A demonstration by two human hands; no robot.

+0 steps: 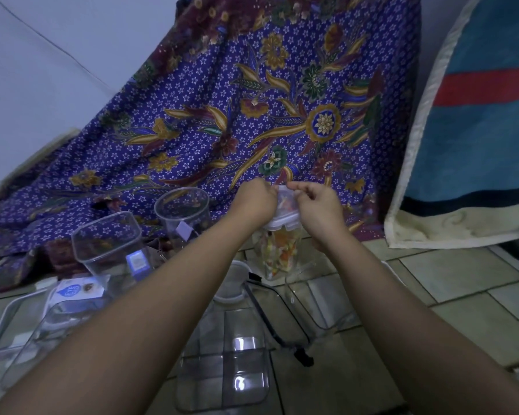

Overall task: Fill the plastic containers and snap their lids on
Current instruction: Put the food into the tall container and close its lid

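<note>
A tall clear container (277, 254) filled with colourful pieces stands on the tiled floor, a white clip lid (283, 222) on its top. Above the lid, my left hand (256, 202) and my right hand (318, 205) pinch a small clear plastic bag (286, 199) holding some of the same colourful pieces. To the left stand an empty square container (108, 241) and an empty round container (182, 215), both open. A flat clear lid (222, 369) lies in front of me, and another lid (232, 283) sits near the filled container.
A blue batik cloth (252, 115) drapes behind the containers. A blue and red rug (477, 130) leans at the right. More clear lids and a tray (15, 324) lie at the left, with a printed card (75, 290). A black cord (270, 319) runs across the tiles.
</note>
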